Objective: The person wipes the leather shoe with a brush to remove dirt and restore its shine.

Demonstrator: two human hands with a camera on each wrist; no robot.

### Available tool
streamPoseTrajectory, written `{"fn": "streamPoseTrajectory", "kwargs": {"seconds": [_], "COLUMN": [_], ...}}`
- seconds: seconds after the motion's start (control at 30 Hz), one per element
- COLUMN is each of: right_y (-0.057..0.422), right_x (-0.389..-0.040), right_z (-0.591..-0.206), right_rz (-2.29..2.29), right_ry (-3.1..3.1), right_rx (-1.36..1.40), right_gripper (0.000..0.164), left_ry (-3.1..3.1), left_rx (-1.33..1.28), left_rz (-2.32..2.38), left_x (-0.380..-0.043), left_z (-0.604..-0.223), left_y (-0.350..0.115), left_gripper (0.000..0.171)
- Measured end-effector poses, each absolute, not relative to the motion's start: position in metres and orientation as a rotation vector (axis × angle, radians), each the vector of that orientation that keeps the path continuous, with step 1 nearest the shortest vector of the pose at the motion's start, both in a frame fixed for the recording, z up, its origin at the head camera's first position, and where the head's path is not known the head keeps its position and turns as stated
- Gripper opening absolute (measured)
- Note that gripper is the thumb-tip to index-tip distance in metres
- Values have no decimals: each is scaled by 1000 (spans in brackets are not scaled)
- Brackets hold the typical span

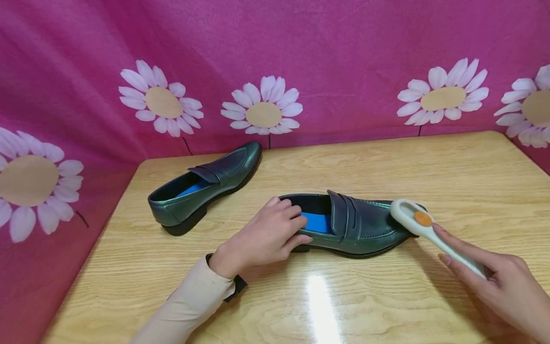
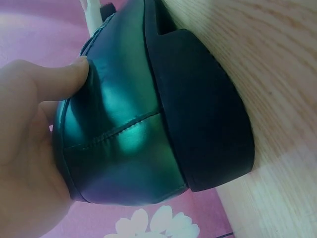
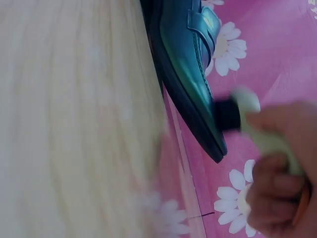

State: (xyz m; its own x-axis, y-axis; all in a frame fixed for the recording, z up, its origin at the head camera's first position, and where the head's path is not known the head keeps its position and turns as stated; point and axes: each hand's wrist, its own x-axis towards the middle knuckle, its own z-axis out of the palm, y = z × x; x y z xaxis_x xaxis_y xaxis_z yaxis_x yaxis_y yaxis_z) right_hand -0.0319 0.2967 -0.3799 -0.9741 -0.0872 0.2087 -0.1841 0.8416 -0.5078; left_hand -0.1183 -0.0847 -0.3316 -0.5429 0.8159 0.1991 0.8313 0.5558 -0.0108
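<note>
A dark green loafer (image 1: 374, 222) with a blue insole lies on the wooden table, its toe to the right. My left hand (image 1: 268, 234) grips it at the heel opening; in the left wrist view the thumb presses the outside of the upper near the rim, above the black heel (image 2: 208, 114). In my right hand (image 1: 502, 282) is a pale brush (image 1: 455, 255) with an orange button, held by its handle. Its dark bristles (image 3: 227, 115) meet the toe in the right wrist view, where the brush head is blurred.
The matching loafer (image 1: 215, 179) stands at the back left of the table (image 1: 481, 172), toe toward the far edge. Behind the table hangs a magenta cloth (image 1: 343, 57) printed with white daisies, which also covers the left side.
</note>
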Motion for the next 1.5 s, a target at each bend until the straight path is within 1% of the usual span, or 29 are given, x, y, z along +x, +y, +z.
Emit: {"fn": "streamPoseTrajectory", "kwargs": {"seconds": [0.07, 0.17, 0.23, 0.33, 0.4, 0.47, 0.6, 0.7, 0.83, 0.97, 1.03, 1.1, 1.17, 1.3, 1.4, 1.5], "right_y": [297, 296, 294, 291, 289, 290, 293, 295, 289, 276, 268, 259, 253, 246, 242, 241], "right_x": [-32, -32, -30, -28, -26, -28, -31, -31, -29, -24, -21, -18, -16, -16, -18, -19], "right_z": [-378, -379, -381, -384, -385, -385, -382, -381, -382, -384, -384, -384, -384, -386, -391, -393], "right_rz": [768, 770, 853, 963, 1031, 1006, 901, 841, 840, 951, 1014, 1051, 1095, 1171, 1129, 1107], "right_ry": [-2772, -2754, -2825, -2916, -2970, -2989, -2943, -2819, -2870, -2889, -2843, -2779, -2786, -2999, -3184, -3193], "right_rx": [129, 114, 178, 360, 415, 374, 112, 62, 187, 452, 530, 565, 539, 511, 633, 694], "right_gripper": [52, 52, 52, 51, 51, 51, 51, 52, 53, 55, 56, 56, 55, 48, 45, 44], "left_ry": [-2610, -2617, -2623, -2626, -2624, -2616, -2597, -2592, -2595, -2592, -2590, -2589, -2590, -2597, -2601, -2599], "left_rx": [-1396, -1395, -1395, -1395, -1395, -1394, -1396, -1392, -1388, -1392, -1391, -1389, -1387, -1383, -1381, -1381], "left_rz": [-123, -116, -111, -104, -105, -107, -107, -97, -93, -105, -114, -118, -116, -108, -102, -96], "left_x": [-118, -118, -117, -117, -116, -116, -117, -117, -117, -116, -116, -116, -116, -116, -116, -116], "left_z": [-331, -331, -330, -331, -331, -331, -331, -331, -331, -331, -331, -331, -331, -331, -331, -331], "left_y": [-84, -84, -84, -84, -83, -83, -82, -82, -82, -83, -83, -83, -83, -83, -83, -83], "left_gripper": [21, 21, 21, 21, 21, 21, 21, 21, 21, 21, 20, 20, 21, 21, 21, 21]}}
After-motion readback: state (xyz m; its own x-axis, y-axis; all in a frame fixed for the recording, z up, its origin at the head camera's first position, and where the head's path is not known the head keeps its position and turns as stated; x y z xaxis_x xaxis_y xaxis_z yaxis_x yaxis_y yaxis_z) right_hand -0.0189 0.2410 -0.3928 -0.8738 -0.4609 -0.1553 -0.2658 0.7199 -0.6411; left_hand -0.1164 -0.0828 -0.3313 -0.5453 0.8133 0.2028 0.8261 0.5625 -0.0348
